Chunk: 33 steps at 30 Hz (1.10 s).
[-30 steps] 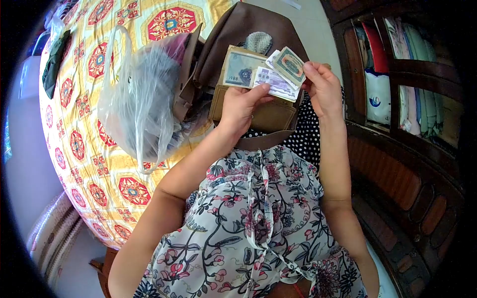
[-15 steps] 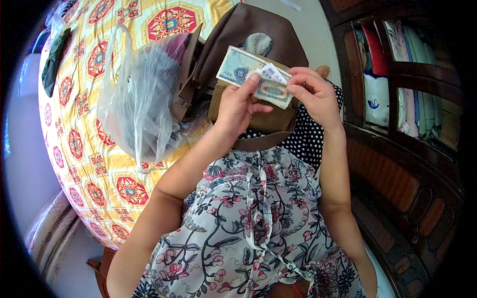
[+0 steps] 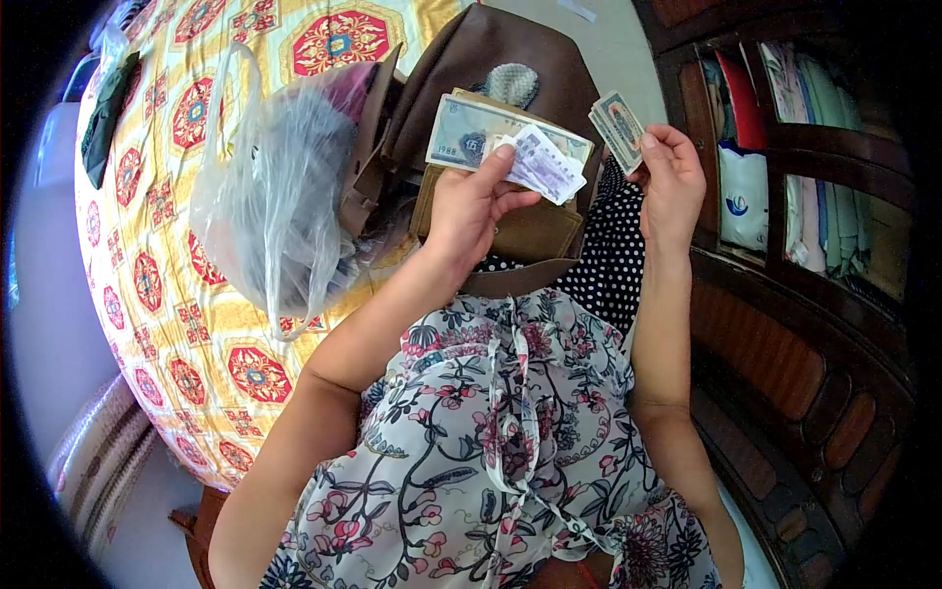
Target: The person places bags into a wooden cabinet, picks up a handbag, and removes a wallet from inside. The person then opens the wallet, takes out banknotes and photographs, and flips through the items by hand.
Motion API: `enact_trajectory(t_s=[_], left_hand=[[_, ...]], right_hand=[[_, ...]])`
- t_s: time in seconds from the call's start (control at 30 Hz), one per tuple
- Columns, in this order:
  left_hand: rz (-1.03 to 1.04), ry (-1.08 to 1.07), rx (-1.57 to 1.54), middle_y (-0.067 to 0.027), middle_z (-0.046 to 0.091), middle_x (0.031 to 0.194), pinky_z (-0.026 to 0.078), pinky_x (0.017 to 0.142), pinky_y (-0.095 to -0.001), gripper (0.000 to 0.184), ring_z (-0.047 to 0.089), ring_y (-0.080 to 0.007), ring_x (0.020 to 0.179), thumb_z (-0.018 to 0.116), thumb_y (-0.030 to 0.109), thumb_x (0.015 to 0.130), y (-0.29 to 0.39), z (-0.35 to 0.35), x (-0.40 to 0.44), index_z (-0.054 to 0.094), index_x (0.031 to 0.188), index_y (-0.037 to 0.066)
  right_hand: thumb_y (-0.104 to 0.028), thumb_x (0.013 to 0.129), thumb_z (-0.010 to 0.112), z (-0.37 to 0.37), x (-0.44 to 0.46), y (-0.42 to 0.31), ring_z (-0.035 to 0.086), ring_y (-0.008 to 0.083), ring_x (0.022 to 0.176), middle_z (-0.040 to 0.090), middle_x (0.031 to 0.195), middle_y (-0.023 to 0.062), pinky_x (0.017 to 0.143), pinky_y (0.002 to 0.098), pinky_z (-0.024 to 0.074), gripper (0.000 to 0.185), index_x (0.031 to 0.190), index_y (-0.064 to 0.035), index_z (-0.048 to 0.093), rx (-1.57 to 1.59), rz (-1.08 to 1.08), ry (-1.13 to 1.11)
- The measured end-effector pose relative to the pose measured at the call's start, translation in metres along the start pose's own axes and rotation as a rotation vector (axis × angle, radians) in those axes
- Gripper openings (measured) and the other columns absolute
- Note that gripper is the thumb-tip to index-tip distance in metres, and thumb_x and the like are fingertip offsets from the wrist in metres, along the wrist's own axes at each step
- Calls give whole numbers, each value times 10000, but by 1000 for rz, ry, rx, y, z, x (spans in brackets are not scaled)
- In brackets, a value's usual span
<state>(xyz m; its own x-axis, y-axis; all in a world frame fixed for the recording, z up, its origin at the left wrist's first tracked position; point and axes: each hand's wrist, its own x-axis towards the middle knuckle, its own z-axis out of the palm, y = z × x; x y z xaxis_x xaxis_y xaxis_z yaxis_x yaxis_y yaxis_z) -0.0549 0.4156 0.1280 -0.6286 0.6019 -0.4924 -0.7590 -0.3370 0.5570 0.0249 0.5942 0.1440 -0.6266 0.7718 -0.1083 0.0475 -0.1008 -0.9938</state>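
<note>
My left hand [image 3: 473, 199] is closed on a fan of paper notes, its thumb pressing on them. A larger blue-grey note [image 3: 459, 131] marked 1988 lies under smaller purple-and-white notes [image 3: 546, 167]. Off to the right, my right hand [image 3: 673, 177] pinches a small stack of green-and-brown notes [image 3: 618, 132], apart from the others. Beneath the left hand's notes is an olive-brown wallet or pouch [image 3: 535, 231], partly hidden. It rests against a dark brown leather bag [image 3: 535, 44] with a pale knitted piece [image 3: 512, 85] on it.
On the left, a clear plastic bag [image 3: 285, 187] with dark contents lies on a patterned yellow-and-red cloth [image 3: 257, 371]. A dark wooden cabinet [image 3: 751, 324] with folded fabrics [image 3: 824, 216] stands at the right. Polka-dot fabric [image 3: 608, 260] is beside the wallet.
My right hand has moved right and taken the green-and-brown notes away from the left hand's bundle, where they overlapped before. The purple notes are uncovered now. My left hand has stayed nearly still.
</note>
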Motion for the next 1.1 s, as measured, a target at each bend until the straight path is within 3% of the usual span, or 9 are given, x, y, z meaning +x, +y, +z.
enact_trajectory(t_s=[0.53,1.1], left_hand=[[-3,21,-112,-142,556,990,529,731,-314,257,579,-218,872,419,120,884,2,7,1,452,1050,-73],[20,4,-133,-144,554,1001,519,746,-327,258,577,-220,879,404,130,891,3,8,0,451,1050,-67]], right_hand=[[-37,820,485,-10,-7,-13,522,60,641,575,783,34,560,177,426,138,938,9,541,-160,-67,-84],[-31,823,479,-17,-6,-12,524,58,657,582,787,39,574,176,422,149,958,10,525,-152,-86,-111]])
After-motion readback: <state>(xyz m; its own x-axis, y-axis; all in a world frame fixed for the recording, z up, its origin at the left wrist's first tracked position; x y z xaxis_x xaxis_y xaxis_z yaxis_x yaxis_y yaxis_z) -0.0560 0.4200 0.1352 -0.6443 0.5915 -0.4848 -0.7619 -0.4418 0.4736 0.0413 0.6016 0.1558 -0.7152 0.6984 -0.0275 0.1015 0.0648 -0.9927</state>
